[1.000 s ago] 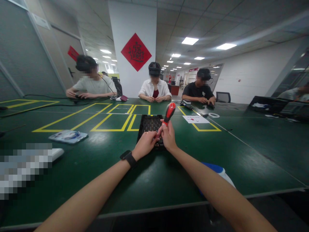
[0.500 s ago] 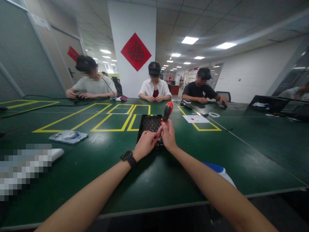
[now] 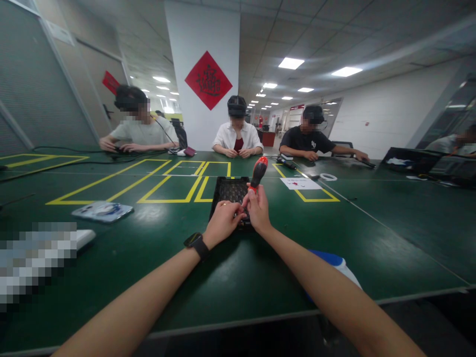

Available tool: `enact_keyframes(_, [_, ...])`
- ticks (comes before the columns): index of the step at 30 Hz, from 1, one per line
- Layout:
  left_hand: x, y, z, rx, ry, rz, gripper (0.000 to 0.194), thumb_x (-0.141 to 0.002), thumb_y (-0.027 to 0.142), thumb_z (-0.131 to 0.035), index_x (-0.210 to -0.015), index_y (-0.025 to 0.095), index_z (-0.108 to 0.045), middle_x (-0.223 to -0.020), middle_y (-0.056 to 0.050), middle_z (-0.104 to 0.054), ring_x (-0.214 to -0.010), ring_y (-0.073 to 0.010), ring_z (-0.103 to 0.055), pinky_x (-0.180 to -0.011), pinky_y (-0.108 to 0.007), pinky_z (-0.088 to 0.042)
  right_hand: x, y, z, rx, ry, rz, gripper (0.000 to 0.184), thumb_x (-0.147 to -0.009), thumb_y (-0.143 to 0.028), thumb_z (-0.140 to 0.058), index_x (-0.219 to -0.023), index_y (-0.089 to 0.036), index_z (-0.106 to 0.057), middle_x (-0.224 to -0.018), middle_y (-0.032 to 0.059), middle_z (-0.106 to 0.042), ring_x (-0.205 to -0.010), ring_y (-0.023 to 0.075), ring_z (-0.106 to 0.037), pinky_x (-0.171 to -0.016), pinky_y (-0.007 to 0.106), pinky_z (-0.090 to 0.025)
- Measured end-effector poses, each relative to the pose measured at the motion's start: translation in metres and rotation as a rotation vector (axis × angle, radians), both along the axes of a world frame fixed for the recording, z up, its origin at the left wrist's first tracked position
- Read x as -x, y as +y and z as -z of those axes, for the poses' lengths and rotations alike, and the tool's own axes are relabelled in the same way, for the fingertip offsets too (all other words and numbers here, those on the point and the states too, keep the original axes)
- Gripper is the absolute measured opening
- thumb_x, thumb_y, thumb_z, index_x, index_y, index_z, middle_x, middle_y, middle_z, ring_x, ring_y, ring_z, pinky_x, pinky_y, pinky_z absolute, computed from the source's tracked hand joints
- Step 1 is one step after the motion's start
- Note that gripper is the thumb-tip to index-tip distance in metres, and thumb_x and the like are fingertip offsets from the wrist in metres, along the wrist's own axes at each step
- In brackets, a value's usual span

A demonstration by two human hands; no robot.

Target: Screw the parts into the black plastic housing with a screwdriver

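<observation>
My right hand (image 3: 259, 210) is closed around the lower part of a screwdriver with a red-and-black handle (image 3: 259, 171), which points up and leans slightly right. Its tip is hidden behind my fingers. Close beside it, my left hand (image 3: 226, 219), with a dark watch (image 3: 195, 241) at the wrist, has thumb and fingertips pinched together near the shaft. What they pinch is too small to make out. Both hands are over a black open case (image 3: 231, 188) with a patterned inside, lying on the green table (image 3: 178, 282).
A patterned flat case (image 3: 102, 211) lies left. A blue-and-white object (image 3: 327, 258) is partly under my right forearm. Beyond are a white paper sheet (image 3: 300, 183), a white ring (image 3: 328, 177) and yellow tape outlines (image 3: 163, 202). Several people sit across the table; black bins (image 3: 412, 163) stand far right.
My hands and the screwdriver hold nearly the same pose. The person in black at the right has stretched an arm further right with a dark object. The view has shifted slightly.
</observation>
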State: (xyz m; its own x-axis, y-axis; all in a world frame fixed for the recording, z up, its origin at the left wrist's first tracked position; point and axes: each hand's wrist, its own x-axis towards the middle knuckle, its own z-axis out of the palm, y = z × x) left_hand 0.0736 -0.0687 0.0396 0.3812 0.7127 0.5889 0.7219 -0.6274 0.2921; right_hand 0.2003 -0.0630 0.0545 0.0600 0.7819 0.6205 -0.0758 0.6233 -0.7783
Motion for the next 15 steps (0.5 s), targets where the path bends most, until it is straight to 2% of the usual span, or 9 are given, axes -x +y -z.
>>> enact_keyframes(6, [-0.0012,-0.0018,-0.0011,0.004,0.023,0.049,0.004,-0.082,0.018,-0.05,-0.083,0.019,-0.054,-0.078,-0.001,-0.062,-0.081,-0.0171,-0.054,-0.087,-0.034,-0.035,-0.0004,0.0048,0.0037,-0.006,0.0,0.014,0.026,-0.087,-0.041,-0.041,-0.103,-0.02,-0.046,-0.058,-0.0065,-0.05,-0.046,0.0061,-0.043,-0.048,0.017,-0.038])
enact_keyframes(12, [-0.0013,-0.0024,-0.0034,0.042,-0.051,-0.001,0.012,-0.078,0.029,-0.059,-0.08,0.019,-0.054,-0.075,0.0,-0.062,-0.075,-0.0166,-0.054,-0.081,-0.033,-0.037,0.0,0.0039,0.0041,0.005,0.02,0.027,0.028,-0.086,-0.041,-0.043,-0.105,-0.02,-0.044,-0.058,-0.0063,-0.05,-0.046,0.0065,-0.043,-0.047,0.017,-0.037])
enact_keyframes(15, [-0.0005,-0.0009,-0.0018,0.048,-0.037,-0.003,0.011,-0.079,0.029,-0.058,-0.079,0.019,-0.054,-0.074,0.0,-0.061,-0.074,-0.0167,-0.054,-0.078,-0.032,-0.037,0.0001,0.0038,0.0031,0.019,0.021,0.019,0.029,-0.085,-0.042,-0.043,-0.105,-0.02,-0.044,-0.058,-0.0062,-0.05,-0.045,0.0065,-0.042,-0.045,0.017,-0.035])
